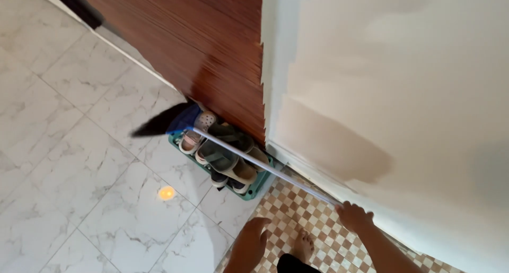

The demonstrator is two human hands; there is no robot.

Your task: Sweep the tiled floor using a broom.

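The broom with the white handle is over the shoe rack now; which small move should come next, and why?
Probably lower the broom head to the marble floor and draw it back. The right hand grips the handle, the bristles hang blurred above the tiles beside the green shoe rack, and the left hand is free.

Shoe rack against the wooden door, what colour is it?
Teal green plastic shoe rack, seen in the head view.

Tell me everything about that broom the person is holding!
The broom has a long, thin, pale handle, perhaps metal, a blue head and dark bristles, blurred and fanned out to the left. It slants from the right hand, which grips its end, out over a green shoe rack of sandals by the wooden door. The bristles hang above the marble floor.
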